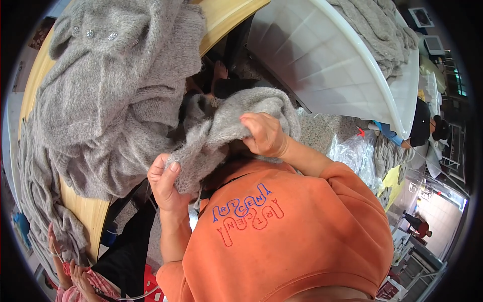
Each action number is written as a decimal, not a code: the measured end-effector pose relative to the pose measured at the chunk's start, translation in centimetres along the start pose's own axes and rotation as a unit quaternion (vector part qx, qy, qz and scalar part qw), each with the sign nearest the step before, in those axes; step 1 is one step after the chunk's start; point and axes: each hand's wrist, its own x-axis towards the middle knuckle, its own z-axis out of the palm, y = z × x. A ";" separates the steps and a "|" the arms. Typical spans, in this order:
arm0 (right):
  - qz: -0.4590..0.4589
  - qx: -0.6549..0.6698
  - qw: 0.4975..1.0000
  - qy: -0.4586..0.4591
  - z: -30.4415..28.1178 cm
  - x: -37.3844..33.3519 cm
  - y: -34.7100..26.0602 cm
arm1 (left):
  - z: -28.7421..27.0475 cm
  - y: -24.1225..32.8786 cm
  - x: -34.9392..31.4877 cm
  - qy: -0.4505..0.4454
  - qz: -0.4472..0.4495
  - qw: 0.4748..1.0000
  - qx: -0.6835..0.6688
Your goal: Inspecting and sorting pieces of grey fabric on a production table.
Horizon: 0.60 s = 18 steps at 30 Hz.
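A fuzzy grey knitted garment (236, 118) is stretched between both my hands, close to my chest. My left hand (165, 182) pinches its lower edge, thumb on top. My right hand (265, 135) grips a fold of the same piece higher up and to the right. Below the hands my orange shirt (282, 236) fills the lower middle of the view. To the left, a heap of similar grey knitwear (110, 95) with shiny round buttons (90, 34) lies on a wooden table (88, 214).
A large white plastic tub (327, 65) holding more grey knitwear stands at upper right. Clear plastic bags (354, 153) lie on the floor beside it. Another person's hands (70, 272) work at lower left, and a further person (427, 128) sits at far right.
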 end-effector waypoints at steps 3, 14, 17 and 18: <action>-0.047 -0.106 0.993 -0.008 0.5 -0.1 -1.0 | 0.5 0.0 0.1 0.013 -0.009 1.000 -0.011; -0.067 -0.051 0.996 -0.006 3.0 2.1 -1.7 | 1.0 -0.2 -0.5 0.006 -0.006 1.000 -0.028; -0.044 -0.066 0.997 -0.007 2.0 1.8 -1.4 | 0.6 0.0 -0.5 0.038 0.005 0.999 -0.019; -0.054 -0.064 0.996 0.000 1.6 1.6 -1.1 | 0.5 0.0 -0.4 0.038 0.005 0.999 -0.021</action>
